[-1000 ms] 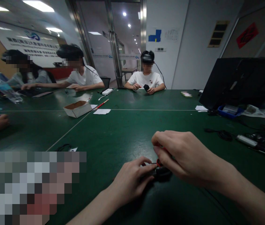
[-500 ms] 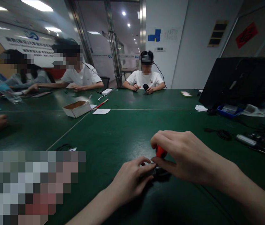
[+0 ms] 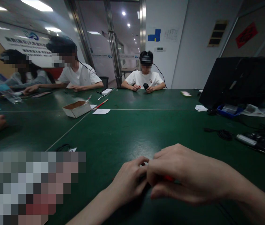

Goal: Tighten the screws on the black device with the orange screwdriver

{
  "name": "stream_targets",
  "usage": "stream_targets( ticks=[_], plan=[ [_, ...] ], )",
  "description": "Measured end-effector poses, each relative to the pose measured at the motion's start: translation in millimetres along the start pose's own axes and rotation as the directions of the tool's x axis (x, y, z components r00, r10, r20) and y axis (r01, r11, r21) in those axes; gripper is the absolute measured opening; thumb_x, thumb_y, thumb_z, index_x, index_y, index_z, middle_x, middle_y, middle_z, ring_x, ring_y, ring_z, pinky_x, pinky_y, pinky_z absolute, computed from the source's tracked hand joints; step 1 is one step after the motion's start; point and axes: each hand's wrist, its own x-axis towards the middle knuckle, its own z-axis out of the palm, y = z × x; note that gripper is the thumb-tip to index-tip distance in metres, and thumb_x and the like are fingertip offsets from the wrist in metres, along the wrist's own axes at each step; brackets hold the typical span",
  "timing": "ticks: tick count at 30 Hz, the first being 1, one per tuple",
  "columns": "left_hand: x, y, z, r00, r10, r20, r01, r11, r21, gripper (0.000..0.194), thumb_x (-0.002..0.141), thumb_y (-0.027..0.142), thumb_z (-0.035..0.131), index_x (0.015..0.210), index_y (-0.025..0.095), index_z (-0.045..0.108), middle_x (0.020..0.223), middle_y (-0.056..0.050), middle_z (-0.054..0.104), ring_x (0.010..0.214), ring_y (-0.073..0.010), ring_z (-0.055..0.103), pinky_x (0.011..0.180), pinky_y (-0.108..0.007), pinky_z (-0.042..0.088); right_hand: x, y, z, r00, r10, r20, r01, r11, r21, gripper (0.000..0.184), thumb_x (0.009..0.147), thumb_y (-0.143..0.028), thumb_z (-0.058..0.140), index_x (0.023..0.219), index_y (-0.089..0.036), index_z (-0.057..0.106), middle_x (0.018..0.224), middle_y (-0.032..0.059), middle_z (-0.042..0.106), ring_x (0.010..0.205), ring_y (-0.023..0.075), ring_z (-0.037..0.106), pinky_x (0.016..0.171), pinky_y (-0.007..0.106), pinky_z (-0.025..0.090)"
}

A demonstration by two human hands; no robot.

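My right hand (image 3: 181, 173) is closed around a small tool with a red handle (image 3: 169, 178). Only a sliver of red shows under the fingers, and the tool's working end is hidden. My left hand (image 3: 130, 178) rests low over the green table, fingers bent and pinched together. Its fingertips meet the knuckles of my right hand. Half a second ago a small black object showed between the two hands; now they cover it. A dark cable (image 3: 225, 212) runs over the table below my right wrist.
A white open box (image 3: 77, 110), a red pencil (image 3: 101, 104) and paper slips (image 3: 101, 111) lie ahead to the left. A monitor (image 3: 242, 84), a blue tray (image 3: 231, 110) and a coiled black cable (image 3: 223, 134) stand right. Several people sit around the table (image 3: 127, 131).
My right hand has come down and tipped over, bringing the red-handled tool lower and covering the black object. My left hand has stayed nearly still.
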Motion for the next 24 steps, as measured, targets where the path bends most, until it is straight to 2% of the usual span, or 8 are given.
stream_targets(
  ticks=[2, 5, 7, 11, 14, 17, 24],
  plan=[
    [-0.4, -1.6, 2.4, 0.998, 0.042, -0.050, -0.040, 0.998, 0.051, 0.015, 0.087, 0.016, 0.055, 0.095, 0.020, 0.067, 0.106, -0.005, 0.062, 0.087, -0.0200, 0.061, 0.074, -0.029, 0.050, 0.2, 0.3, 0.8, 0.997, 0.060, -0.041, -0.062, 0.997, -0.045, 0.006, 0.094, -0.021, 0.051, 0.100, -0.020, 0.054, 0.087, -0.0031, 0.062, 0.072, 0.0079, 0.052, 0.063, 0.021, 0.036],
    [-1.5, -4.7, 6.0, 0.998, 0.051, -0.041, -0.047, 0.996, 0.082, 0.019, 0.090, 0.019, 0.053, 0.104, 0.021, 0.066, 0.101, -0.005, 0.062, 0.087, -0.0202, 0.062, 0.072, -0.028, 0.049, -0.5, 2.5, 0.5, 0.982, 0.128, -0.142, -0.149, 0.977, -0.153, 0.008, 0.093, -0.020, 0.048, 0.100, -0.020, 0.052, 0.085, -0.0021, 0.061, 0.069, 0.0089, 0.051, 0.060, 0.022, 0.033],
    [-2.0, -5.6, 6.7, 0.998, 0.044, -0.036, -0.041, 0.997, 0.071, 0.020, 0.091, 0.021, 0.054, 0.108, 0.023, 0.065, 0.104, -0.005, 0.063, 0.088, -0.0198, 0.062, 0.073, -0.028, 0.050, -1.0, 4.8, 0.1, 0.969, 0.140, -0.202, -0.194, 0.940, -0.282, 0.007, 0.093, -0.025, 0.048, 0.096, -0.020, 0.052, 0.081, -0.0010, 0.060, 0.065, 0.0104, 0.050, 0.057, 0.023, 0.030],
    [-2.2, -4.8, 4.7, 0.998, 0.049, -0.037, -0.048, 0.998, 0.031, 0.024, 0.092, 0.021, 0.054, 0.113, 0.025, 0.064, 0.116, -0.005, 0.061, 0.091, -0.0194, 0.063, 0.078, -0.029, 0.051, -0.7, 9.7, 1.5, 0.945, 0.165, -0.284, -0.287, 0.836, -0.467, 0.023, 0.092, -0.043, 0.050, 0.086, -0.021, 0.053, 0.068, -0.0009, 0.059, 0.055, 0.0121, 0.047, 0.051, 0.026, 0.021],
    [-2.3, -3.6, 2.4, 0.999, 0.041, -0.021, -0.040, 0.998, 0.045, 0.023, 0.092, 0.021, 0.053, 0.111, 0.025, 0.065, 0.117, -0.006, 0.060, 0.092, -0.0202, 0.062, 0.078, -0.029, 0.051, -0.5, 11.3, 2.9, 0.935, 0.208, -0.287, -0.328, 0.818, -0.472, 0.022, 0.092, -0.043, 0.051, 0.085, -0.022, 0.053, 0.066, -0.0018, 0.060, 0.054, 0.0125, 0.050, 0.051, 0.025, 0.022],
    [-2.3, -2.2, 0.3, 1.000, 0.025, -0.004, -0.025, 0.998, 0.054, 0.025, 0.092, 0.021, 0.053, 0.114, 0.026, 0.064, 0.118, -0.006, 0.059, 0.092, -0.0204, 0.062, 0.076, -0.028, 0.051, -0.6, 11.5, 3.1, 0.926, 0.223, -0.304, -0.344, 0.829, -0.441, 0.014, 0.088, -0.035, 0.056, 0.089, -0.022, 0.052, 0.073, -0.0011, 0.063, 0.060, 0.0139, 0.053, 0.053, 0.025, 0.025],
    [-1.7, -1.2, 0.5, 1.000, 0.030, -0.005, -0.030, 0.998, 0.050, 0.026, 0.093, 0.022, 0.052, 0.116, 0.028, 0.063, 0.121, -0.004, 0.058, 0.093, -0.0202, 0.062, 0.077, -0.029, 0.050, -1.2, 9.6, 0.9, 0.953, 0.165, -0.254, -0.238, 0.927, -0.291, 0.014, 0.085, -0.015, 0.053, 0.097, -0.020, 0.050, 0.092, 0.0004, 0.060, 0.072, 0.0119, 0.051, 0.058, 0.024, 0.032]
  ],
)
